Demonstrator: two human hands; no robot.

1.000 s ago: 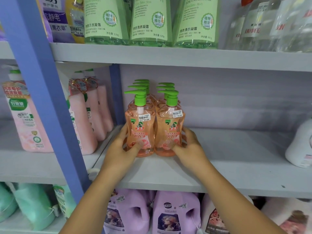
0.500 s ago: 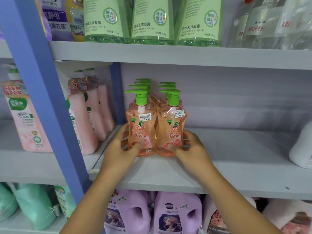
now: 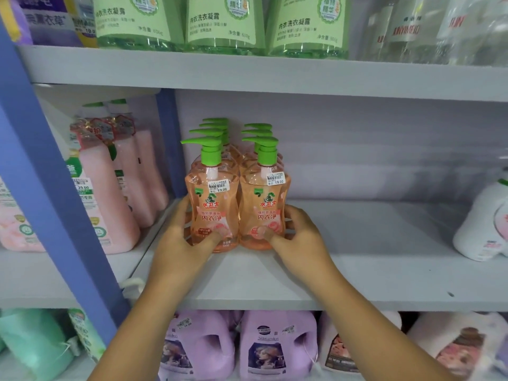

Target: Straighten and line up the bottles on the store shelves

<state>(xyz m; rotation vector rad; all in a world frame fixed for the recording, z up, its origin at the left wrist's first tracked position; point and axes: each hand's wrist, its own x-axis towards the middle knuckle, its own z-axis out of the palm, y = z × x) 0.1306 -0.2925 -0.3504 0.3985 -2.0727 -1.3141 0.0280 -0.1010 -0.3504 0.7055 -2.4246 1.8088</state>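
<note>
both hands cup the front pair: left hand (image 3: pixel 178 240) wraps the left peach pump bottle (image 3: pixel 211 210), right hand (image 3: pixel 297 237) the right peach pump bottle (image 3: pixel 264 207), thumbs pressed on the labels. they stand near the grey shelf (image 3: pixel 357 284)'s left end, set back from its front edge. best slide both evenly, bases flat, labels forward.

2 rows of orange pump bottles are standing upright on the grey middle shelf (image 3: pixel 357 284). The left hand (image 3: pixel 181 240) is gripping the left front bottle (image 3: pixel 213 207); the right hand (image 3: pixel 297 237) is gripping the right front bottle (image 3: pixel 265 204). The 2 front bottles are touching, their green pump spouts pointing left.
</note>
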